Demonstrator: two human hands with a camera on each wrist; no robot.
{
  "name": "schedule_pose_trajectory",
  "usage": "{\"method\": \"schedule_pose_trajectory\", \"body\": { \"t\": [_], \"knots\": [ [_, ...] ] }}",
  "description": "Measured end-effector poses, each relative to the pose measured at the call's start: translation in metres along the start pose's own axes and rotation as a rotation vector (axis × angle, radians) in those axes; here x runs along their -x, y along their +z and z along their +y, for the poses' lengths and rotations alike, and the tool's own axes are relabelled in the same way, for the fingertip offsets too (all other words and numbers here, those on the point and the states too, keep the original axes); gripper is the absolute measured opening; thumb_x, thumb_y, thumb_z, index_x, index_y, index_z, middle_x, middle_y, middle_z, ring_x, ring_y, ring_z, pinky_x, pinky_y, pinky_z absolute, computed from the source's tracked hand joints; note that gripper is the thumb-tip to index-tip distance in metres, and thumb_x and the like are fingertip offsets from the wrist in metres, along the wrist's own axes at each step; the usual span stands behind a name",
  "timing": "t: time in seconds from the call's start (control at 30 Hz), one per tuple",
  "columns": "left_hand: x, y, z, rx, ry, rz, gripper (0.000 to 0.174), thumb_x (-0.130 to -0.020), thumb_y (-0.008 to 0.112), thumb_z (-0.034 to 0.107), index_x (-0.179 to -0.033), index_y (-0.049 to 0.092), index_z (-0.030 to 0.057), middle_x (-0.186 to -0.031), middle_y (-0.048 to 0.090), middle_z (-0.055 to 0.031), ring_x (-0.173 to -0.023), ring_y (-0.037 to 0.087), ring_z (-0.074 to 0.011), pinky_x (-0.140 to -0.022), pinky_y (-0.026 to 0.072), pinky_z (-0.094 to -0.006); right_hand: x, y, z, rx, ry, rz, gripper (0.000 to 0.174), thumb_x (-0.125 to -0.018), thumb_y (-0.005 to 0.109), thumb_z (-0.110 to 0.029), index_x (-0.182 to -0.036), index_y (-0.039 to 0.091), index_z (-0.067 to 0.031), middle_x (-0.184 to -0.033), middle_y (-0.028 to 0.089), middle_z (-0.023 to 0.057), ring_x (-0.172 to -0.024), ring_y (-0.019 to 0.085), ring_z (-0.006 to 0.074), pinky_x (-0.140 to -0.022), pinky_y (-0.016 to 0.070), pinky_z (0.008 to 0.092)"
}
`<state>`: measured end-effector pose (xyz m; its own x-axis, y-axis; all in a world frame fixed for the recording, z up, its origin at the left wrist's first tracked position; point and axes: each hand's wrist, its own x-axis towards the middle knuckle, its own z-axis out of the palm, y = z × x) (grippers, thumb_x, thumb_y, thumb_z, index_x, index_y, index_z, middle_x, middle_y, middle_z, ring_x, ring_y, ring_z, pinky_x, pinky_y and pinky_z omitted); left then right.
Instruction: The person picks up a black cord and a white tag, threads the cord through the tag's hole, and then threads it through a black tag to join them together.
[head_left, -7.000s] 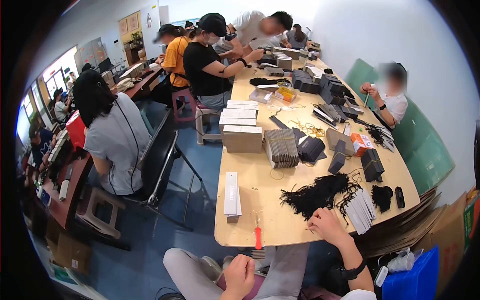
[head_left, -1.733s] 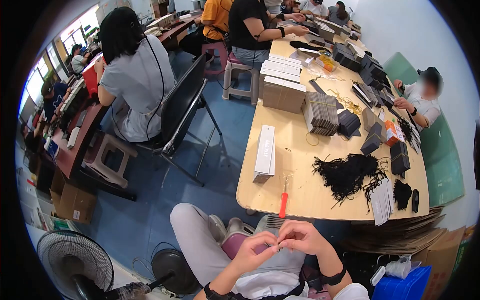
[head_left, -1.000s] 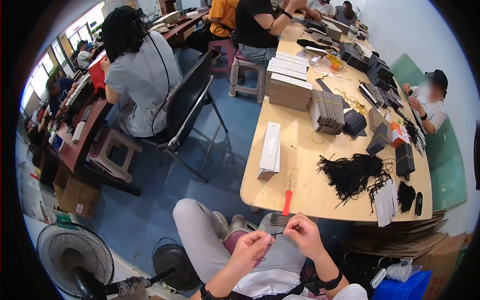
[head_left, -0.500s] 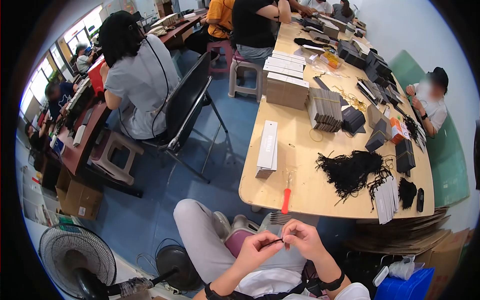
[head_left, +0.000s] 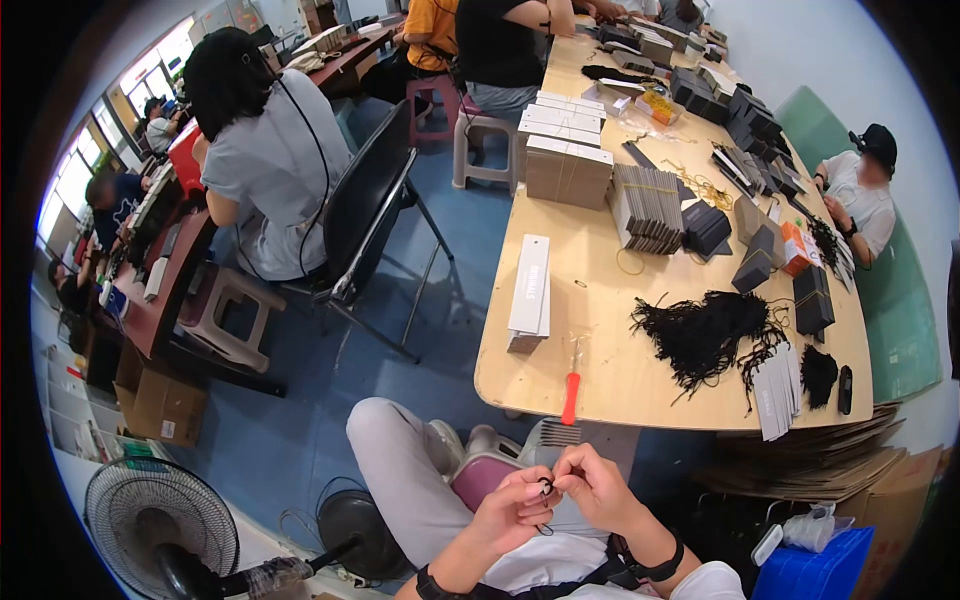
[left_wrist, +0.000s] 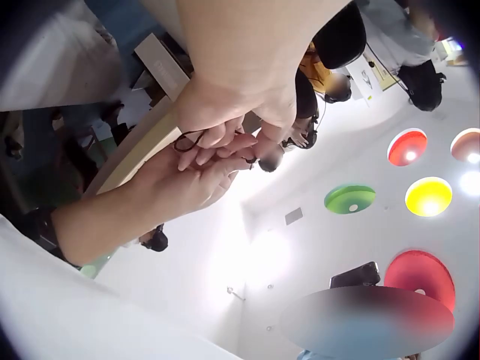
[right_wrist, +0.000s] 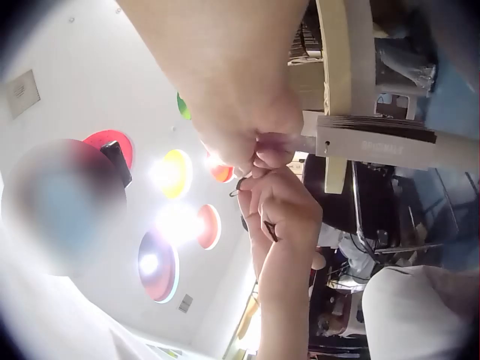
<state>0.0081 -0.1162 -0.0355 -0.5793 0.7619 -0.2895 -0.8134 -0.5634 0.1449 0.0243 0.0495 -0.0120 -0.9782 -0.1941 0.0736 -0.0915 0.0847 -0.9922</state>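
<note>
Cord (head_left: pixel 546 487) now looped, apart from table edge (head_left: pixel 690 425)

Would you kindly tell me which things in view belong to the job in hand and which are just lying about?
Likely the job's:
Thin black cord, between left hand and right hand
Tangled black cords
White printed card stack
Red-handled tool, perhaps

Probably just lying about:
Black standing fan
Brown cardboard box
Blue plastic bin

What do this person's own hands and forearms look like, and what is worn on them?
The left hand and right hand are ungloved. A black left wristband and black right wristband circle the wrists. A plain white sleeve shows by the right forearm; I can't make out the left one.
</note>
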Motion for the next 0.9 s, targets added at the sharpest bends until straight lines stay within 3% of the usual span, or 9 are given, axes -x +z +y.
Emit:
{"method": "schedule_pose_trajectory", "body": {
  "t": [0.17,0.23,0.4,0.47,0.57,0.63,0.77,0.83,0.9],
  "knots": [
    [0.000,-0.004,0.001,0.068,0.006,-0.012,0.017,-0.085,0.060,0.016,-0.093,0.056,0.0012,-0.065,0.040,0.0050,-0.052,0.032,-0.0020,-0.045,0.0256,-0.0176,-0.005,-0.003,-0.009,0.193,-0.125,-0.043,0.017,-0.091,0.059,-0.009,-0.095,0.045,-0.0014,-0.081,0.056,0.0119,-0.067,0.058,0.0210,-0.062,0.0478,0.0275],
    [0.004,0.000,0.004,0.049,0.022,-0.019,0.015,-0.087,0.059,0.013,-0.095,0.057,0.0008,-0.069,0.044,0.0043,-0.055,0.034,-0.0021,-0.046,0.0255,-0.0170,-0.003,0.000,-0.008,0.305,-0.164,-0.016,0.015,-0.086,0.059,0.000,-0.097,0.048,-0.0004,-0.082,0.054,0.0147,-0.072,0.059,0.0318,-0.064,0.0490,0.0344],
    [0.005,0.003,0.005,-0.222,0.216,0.038,0.012,-0.088,0.060,0.006,-0.099,0.060,0.0003,-0.079,0.053,0.0023,-0.063,0.041,-0.0018,-0.049,0.0294,-0.0164,-0.001,0.006,-0.018,0.585,-0.233,0.069,0.017,-0.083,0.061,0.000,-0.098,0.052,-0.0005,-0.085,0.058,0.0145,-0.070,0.061,0.0311,-0.059,0.0507,0.0341],
    [0.002,0.012,0.002,-0.513,0.454,0.172,0.011,-0.087,0.062,0.001,-0.098,0.061,-0.0009,-0.081,0.055,0.0014,-0.064,0.045,-0.0029,-0.053,0.0330,-0.0166,-0.002,0.007,-0.018,0.632,-0.283,0.112,0.017,-0.083,0.061,0.000,-0.099,0.054,-0.0003,-0.085,0.060,0.0145,-0.069,0.062,0.0298,-0.057,0.0513,0.0324],
    [0.001,0.007,0.004,-0.815,0.620,0.197,0.010,-0.083,0.065,0.001,-0.092,0.062,-0.0017,-0.086,0.057,-0.0031,-0.074,0.051,-0.0062,-0.062,0.0389,-0.0192,-0.002,0.010,-0.022,0.347,-0.192,0.177,0.016,-0.082,0.062,0.002,-0.097,0.058,0.0011,-0.088,0.063,0.0149,-0.071,0.065,0.0253,-0.057,0.0521,0.0280],
    [0.000,0.008,0.003,-0.954,0.715,0.215,0.009,-0.083,0.065,0.001,-0.092,0.063,-0.0021,-0.083,0.056,-0.0021,-0.069,0.049,-0.0051,-0.057,0.0365,-0.0184,0.000,0.013,-0.023,0.064,0.021,0.206,0.015,-0.080,0.064,0.005,-0.095,0.061,0.0028,-0.089,0.065,0.0153,-0.069,0.067,0.0216,-0.058,0.0524,0.0258],
    [0.002,0.014,0.000,-1.232,0.831,0.356,0.008,-0.082,0.065,-0.002,-0.089,0.062,-0.0034,-0.082,0.055,-0.0033,-0.069,0.049,-0.0060,-0.058,0.0378,-0.0186,-0.001,0.014,-0.021,-0.042,0.083,0.260,0.014,-0.079,0.066,0.005,-0.092,0.061,0.0032,-0.087,0.065,0.0142,-0.066,0.066,0.0191,-0.056,0.0517,0.0258],
    [-0.001,0.017,-0.003,-1.188,0.850,0.379,0.009,-0.081,0.065,-0.002,-0.089,0.061,-0.0030,-0.082,0.055,-0.0032,-0.068,0.049,-0.0059,-0.057,0.0374,-0.0184,-0.003,0.017,-0.018,0.313,-0.152,0.298,0.014,-0.079,0.066,0.004,-0.091,0.060,0.0020,-0.085,0.065,0.0136,-0.065,0.066,0.0207,-0.054,0.0505,0.0270],
    [-0.003,0.021,-0.006,-1.144,0.868,0.401,0.009,-0.081,0.065,-0.002,-0.089,0.061,-0.0027,-0.081,0.055,-0.0031,-0.067,0.049,-0.0058,-0.057,0.0369,-0.0183,-0.007,0.018,-0.016,0.385,-0.197,0.319,0.014,-0.079,0.065,0.005,-0.091,0.059,0.0013,-0.083,0.064,0.0134,-0.063,0.065,0.0224,-0.052,0.0496,0.0284]
  ]
}}
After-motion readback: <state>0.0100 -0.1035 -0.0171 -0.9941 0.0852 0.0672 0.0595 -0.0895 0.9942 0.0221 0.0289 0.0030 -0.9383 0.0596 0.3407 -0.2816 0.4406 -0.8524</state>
